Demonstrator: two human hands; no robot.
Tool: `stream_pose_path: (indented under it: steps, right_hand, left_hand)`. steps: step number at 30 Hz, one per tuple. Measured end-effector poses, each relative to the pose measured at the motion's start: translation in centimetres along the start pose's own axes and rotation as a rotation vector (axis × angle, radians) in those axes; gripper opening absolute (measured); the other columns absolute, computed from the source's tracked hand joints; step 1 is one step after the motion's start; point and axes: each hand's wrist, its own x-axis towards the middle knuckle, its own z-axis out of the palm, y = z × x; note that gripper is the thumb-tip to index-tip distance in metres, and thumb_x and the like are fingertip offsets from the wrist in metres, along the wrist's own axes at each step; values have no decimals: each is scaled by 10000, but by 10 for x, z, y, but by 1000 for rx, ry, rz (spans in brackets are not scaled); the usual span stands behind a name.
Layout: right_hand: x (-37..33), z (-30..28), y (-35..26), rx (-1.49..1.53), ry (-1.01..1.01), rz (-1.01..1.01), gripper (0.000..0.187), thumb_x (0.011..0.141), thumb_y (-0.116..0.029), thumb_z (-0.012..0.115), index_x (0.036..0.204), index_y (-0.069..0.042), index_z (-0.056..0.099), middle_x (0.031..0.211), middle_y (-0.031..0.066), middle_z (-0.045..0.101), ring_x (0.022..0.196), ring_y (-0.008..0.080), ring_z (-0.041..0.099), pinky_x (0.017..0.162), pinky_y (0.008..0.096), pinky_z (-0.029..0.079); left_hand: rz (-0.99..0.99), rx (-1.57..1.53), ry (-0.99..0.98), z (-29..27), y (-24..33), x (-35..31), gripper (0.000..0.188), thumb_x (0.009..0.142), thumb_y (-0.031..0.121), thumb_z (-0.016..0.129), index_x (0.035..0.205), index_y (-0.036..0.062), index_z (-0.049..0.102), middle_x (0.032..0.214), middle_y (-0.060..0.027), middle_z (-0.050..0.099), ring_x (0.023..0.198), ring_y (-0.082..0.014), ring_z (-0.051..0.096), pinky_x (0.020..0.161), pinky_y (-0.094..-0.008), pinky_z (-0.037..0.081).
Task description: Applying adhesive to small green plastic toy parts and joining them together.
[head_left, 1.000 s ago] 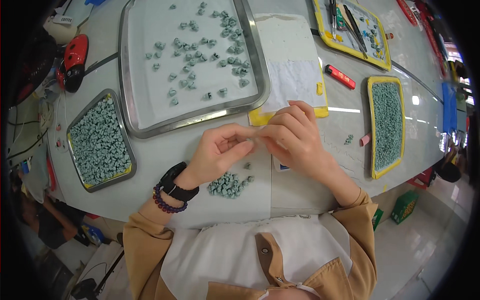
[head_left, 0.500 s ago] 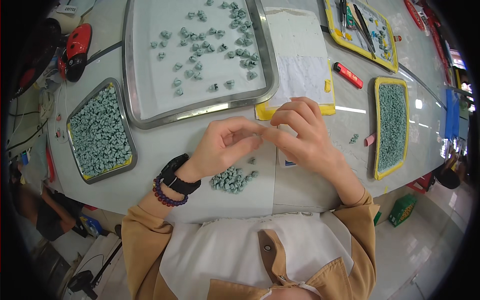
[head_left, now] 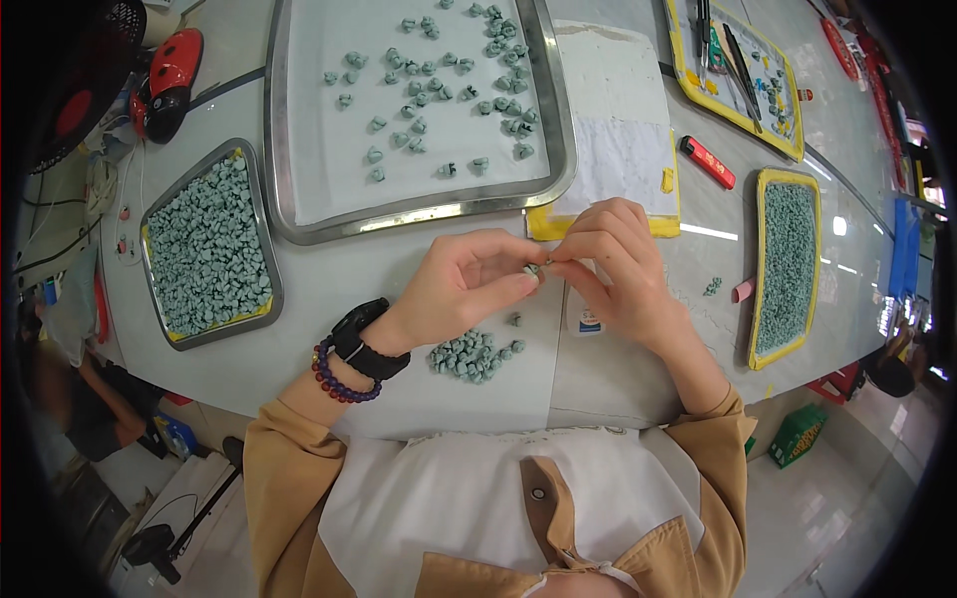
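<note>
My left hand [head_left: 464, 284] is closed, pinching a small grey-green lumpy piece [head_left: 532, 269] between thumb and fingertips. Against it, my right hand [head_left: 626, 274] has its thumb and forefinger pressed together at the piece's right side. Whatever is in the right pinch is too small to name. Below the hands, a little heap of similar grey-green pieces [head_left: 471, 357] lies on a pale sheet, with a single piece [head_left: 514, 319] just apart from it. Partly covered by my right hand is a white object with a blue patch [head_left: 589, 320].
Ahead stands a large metal tray [head_left: 569, 140] with spaced-out pieces on white paper. Filled trays flank me: one dark-rimmed [head_left: 273, 274] at left, one yellow-rimmed [head_left: 817, 264] at right. A red cutter-like tool [head_left: 708, 162] and a yellow-edged tool tray [head_left: 795, 110] lie far right.
The fingertips have shifted, and the piece in my left hand now shows. My right forefinger and thumb have closed into a pinch beside it. The whole view has shifted slightly.
</note>
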Motion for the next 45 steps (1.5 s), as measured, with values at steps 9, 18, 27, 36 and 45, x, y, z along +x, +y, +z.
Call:
stream_pose_path:
  steps: [9,18,27,36,45]
  right_hand:
    - [-1,-5,-17,113,-33,227,222,688,-5,741,829,-67,581,763,27,580,745,204,529,710,321,366]
    - [-5,5,-26,142,-10,252,198,712,-17,737,833,-67,589,737,25,579,717,196,525,699,315,360]
    - [-5,4,-27,152,-21,237,211,707,-20,742,849,-60,591,748,28,582,703,189,528,698,311,357]
    - [-6,3,-30,171,-9,241,210,709,-27,746,849,-60,593,754,26,587,705,182,529,703,308,355]
    - [-4,4,-32,186,17,293,208,681,-54,772,797,-106,607,724,-25,592,676,160,520,692,299,329]
  left_hand:
    - [148,-26,162,3,-10,0,265,830,-37,618,1094,-22,603,1042,-79,647,953,-133,628,838,-262,503]
    - [464,466,293,11,-19,-5,330,746,-82,638,1058,23,629,938,-71,676,803,-155,678,708,-262,539]
    - [664,652,260,12,-18,-9,349,731,-113,644,1060,-2,602,956,-121,667,800,-197,671,679,-277,544]
    - [770,689,294,15,-23,-8,367,694,-127,654,1034,8,620,919,-97,663,741,-233,655,628,-296,530]
    - [770,732,238,11,-21,-9,379,717,-129,644,1072,-15,577,963,-152,670,764,-222,666,642,-282,537]
